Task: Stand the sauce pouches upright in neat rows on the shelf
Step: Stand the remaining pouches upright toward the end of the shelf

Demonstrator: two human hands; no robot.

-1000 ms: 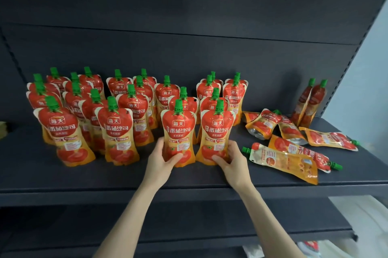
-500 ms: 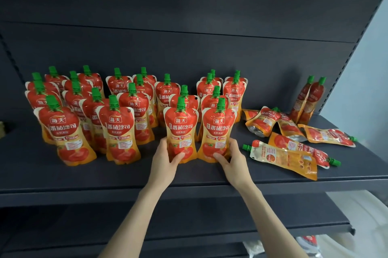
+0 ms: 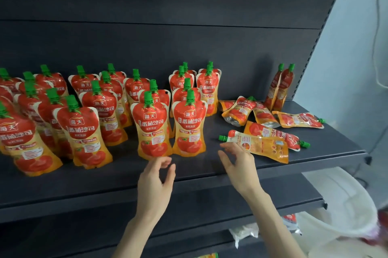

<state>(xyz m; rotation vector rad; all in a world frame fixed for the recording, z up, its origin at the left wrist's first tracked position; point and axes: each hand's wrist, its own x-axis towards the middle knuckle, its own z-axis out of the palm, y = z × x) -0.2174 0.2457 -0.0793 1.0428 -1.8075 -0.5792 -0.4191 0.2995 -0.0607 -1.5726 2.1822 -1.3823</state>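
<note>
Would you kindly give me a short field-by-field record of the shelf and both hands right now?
left hand: open, holding nothing, in front of the front-row pouches
right hand: open, holding nothing, near the nearest lying pouch
upright pouches: rows across left and middle of shelf
lying pouches: several, at right
leaning pouches: two, against back panel

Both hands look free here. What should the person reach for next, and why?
Probably the right hand should grip the nearest lying pouch, green cap pointing left, and stand it beside the rightmost front standing pouch. It lies flat, closest to that hand, and the left hand also holds nothing.
</note>
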